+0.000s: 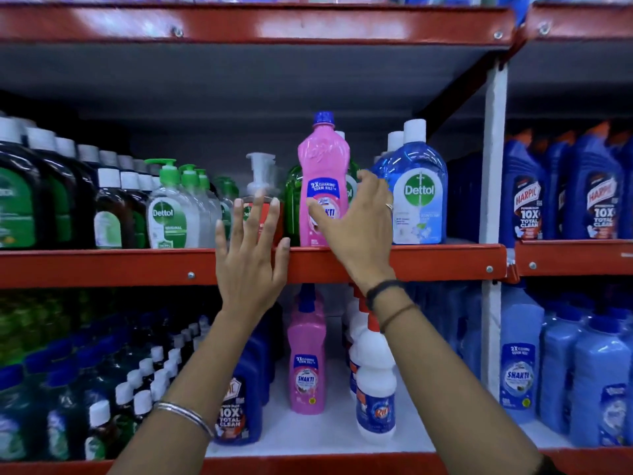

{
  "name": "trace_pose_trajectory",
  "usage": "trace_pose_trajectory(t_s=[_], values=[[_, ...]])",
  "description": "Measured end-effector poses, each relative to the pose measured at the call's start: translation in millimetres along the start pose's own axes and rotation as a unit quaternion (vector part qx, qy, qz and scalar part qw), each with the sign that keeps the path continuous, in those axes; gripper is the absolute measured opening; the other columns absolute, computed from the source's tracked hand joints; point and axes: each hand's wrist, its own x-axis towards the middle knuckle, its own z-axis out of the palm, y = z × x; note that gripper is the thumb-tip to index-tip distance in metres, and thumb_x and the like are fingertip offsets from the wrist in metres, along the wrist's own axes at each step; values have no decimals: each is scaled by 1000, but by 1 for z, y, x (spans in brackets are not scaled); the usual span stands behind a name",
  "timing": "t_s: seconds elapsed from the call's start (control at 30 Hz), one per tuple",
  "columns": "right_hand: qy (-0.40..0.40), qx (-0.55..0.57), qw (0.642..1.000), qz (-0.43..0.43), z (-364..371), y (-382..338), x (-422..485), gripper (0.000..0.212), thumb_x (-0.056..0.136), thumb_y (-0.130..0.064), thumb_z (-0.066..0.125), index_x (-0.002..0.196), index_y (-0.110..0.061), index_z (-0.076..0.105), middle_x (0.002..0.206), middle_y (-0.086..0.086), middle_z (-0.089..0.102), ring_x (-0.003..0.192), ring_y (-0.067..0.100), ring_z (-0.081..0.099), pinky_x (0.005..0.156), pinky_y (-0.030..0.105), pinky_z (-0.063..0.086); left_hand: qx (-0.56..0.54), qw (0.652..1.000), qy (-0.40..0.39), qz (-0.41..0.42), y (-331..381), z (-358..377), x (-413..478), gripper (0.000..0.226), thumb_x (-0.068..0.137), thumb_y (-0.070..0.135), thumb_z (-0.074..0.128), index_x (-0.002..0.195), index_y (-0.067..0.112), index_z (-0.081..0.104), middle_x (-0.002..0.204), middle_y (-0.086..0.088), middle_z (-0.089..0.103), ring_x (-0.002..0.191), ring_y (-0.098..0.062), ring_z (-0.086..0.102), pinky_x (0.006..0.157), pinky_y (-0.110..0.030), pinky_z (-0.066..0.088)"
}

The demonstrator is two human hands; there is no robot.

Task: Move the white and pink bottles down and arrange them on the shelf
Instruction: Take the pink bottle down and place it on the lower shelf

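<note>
Lower shelf (325,443), nearest: one pink Snakti bottle (306,365) upright, white Rin bottle (375,389) just to its right, blue Harpic bottle (241,406) to its left. Left hand (248,265) raised in front of the red shelf edge (102,267), fingers spread, holding nothing. Right hand (356,228) half open, fingers curled round the upper pink bottle (322,186), thumb on its label; full grip cannot be confirmed. That bottle stands upright at the upper shelf's front, blue Dettol bottle (419,197) beside it.

pink bottle (323,186) label partly hidden, left bottles (20,190) cropped, perhaps Dettol
</note>
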Motion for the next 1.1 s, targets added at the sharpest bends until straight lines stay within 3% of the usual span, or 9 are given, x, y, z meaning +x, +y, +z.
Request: trace_pose_trajectory(t_s=[0.1, 0.27, 0.43, 0.73, 0.93, 1.1], values=[[3, -82, 996, 20, 15, -10, 23, 94, 63, -67, 67, 127, -4, 37, 124, 15, 47, 113, 32, 49, 84, 42, 47, 14, 1000, 7, 8, -6, -1, -3, 57, 99, 45, 23, 152, 24, 25, 161, -3, 22, 149, -24, 14, 120, -44, 1], [-10, -141, 988, 56, 24, -20, 33, 87, 60, -66, 68, 116, -5, 41, 118, 12, 49, 106, 30, 53, 62, 34, 35, 29, 999, 16, 18, -14, 0, -6, 58, 98, 45, 23, 152, 23, 24, 160, -4, 24, 149, -25, 16, 121, -47, 5], [-6, -100, 991, 84, 11, -21, 32, 85, 60, -68, 66, 113, -5, 45, 115, 10, 52, 100, 29, 56, 65, 35, 33, 28, 999, 20, 24, -16, 2, -6, 59, 98, 46, 24, 152, 24, 22, 160, -4, 22, 149, -25, 16, 121, -46, 3], [116, 32, 989, 91, -40, -32, 18, 76, 57, -63, 70, 109, -12, 48, 108, 2, 55, 90, 23, 57, 70, 33, 39, 23, 999, 24, 27, -16, 3, -7, 59, 98, 47, 22, 152, 23, 23, 160, -4, 21, 149, -25, 17, 120, -46, 0], [68, 55, 989, 118, -55, -19, -31, 71, 52, -68, 65, 101, -20, 47, 100, -3, 60, 82, 18, 56, 71, 28, 35, 18, 999, 28, 30, -17, 4, -7, 58, 99, 47, 22, 152, 24, 24, 160, -4, 24, 148, -25, 18, 119, -46, 2], [27, 38, 991, 129, -41, 1, -92, 71, 42, -72, 63, 91, -25, 42, 90, -6, 56, 68, 11, 52, 55, 23, 32, 16, 998, 31, 47, -20, 6, -9, 56, 99, 46, 26, 151, 25, 26, 160, -3, 24, 148, -25, 19, 118, -50, 9]])
